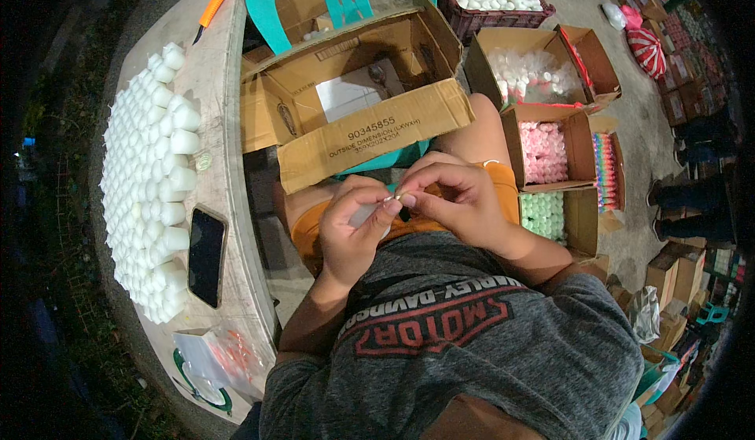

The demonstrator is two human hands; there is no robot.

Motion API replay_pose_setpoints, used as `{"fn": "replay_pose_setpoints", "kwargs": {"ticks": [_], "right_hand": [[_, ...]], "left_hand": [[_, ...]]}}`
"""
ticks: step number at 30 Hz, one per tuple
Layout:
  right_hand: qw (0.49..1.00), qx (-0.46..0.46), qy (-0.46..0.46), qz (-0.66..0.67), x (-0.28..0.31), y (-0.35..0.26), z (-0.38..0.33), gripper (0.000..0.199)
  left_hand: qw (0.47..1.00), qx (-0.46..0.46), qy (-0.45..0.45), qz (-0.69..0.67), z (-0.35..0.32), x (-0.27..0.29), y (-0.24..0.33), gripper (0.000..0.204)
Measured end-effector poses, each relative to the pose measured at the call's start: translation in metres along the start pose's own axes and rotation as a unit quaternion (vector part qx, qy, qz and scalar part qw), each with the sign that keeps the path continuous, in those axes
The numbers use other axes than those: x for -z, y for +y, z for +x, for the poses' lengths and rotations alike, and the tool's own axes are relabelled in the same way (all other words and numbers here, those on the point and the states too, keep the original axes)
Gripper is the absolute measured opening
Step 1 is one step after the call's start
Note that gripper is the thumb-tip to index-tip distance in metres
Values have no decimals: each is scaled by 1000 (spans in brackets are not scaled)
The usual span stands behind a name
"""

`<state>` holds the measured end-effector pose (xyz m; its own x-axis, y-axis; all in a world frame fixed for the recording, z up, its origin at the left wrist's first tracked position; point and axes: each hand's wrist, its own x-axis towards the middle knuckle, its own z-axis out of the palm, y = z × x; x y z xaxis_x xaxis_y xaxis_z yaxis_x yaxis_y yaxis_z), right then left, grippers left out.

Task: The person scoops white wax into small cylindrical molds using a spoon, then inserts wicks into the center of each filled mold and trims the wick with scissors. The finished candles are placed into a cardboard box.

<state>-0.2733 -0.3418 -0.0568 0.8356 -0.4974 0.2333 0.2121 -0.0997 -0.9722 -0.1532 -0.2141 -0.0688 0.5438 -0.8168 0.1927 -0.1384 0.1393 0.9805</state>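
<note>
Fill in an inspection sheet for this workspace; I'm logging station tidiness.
Surface: pale table at the person's left.
Job's things: small white piece in the left hand; right hand pinches something tiny at its top, too small to tell.
Clutter: rows of white cups, a phone, an orange knife and plastic bags on the table.
Grippers: both hands closed, meeting over the lap.
Cables: nothing seen.
Surroundings: open carton ahead, teal chair, boxes of white, pink and green pieces, crate.

Small white candle (366,215), mostly hidden; over lap, btwn fingers
</note>
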Motion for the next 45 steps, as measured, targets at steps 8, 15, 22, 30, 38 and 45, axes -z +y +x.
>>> {"fn": "replay_pose_setpoints", "kwargs": {"ticks": [8, 15, 22, 30, 38, 45], "right_hand": [[998, -36, -47, 19, 2, -2, -2, 8], [978, -114, 6, 172, -5, -1, 0, 21], [996, -49, 31, 65, -7, -2, -1, 21], [997, 37, 29, -64, -6, 1, 0, 14], [810, 402, 0, -427, 2, -7, 0, 17], [855, 404, -97, -311, 8, -9, 2, 16]], "left_hand": [[968, -152, -74, 184, 11, 5, 20, 13], [999, -8, -13, -34, 1, -4, 11, 10], [995, 54, -36, -77, 0, 4, 12, 12], [991, 37, -17, -129, -1, 4, 8, 7], [941, 146, -60, -299, -1, 9, 5, 10], [907, 222, -179, -310, 4, 29, 9, 11]]}}
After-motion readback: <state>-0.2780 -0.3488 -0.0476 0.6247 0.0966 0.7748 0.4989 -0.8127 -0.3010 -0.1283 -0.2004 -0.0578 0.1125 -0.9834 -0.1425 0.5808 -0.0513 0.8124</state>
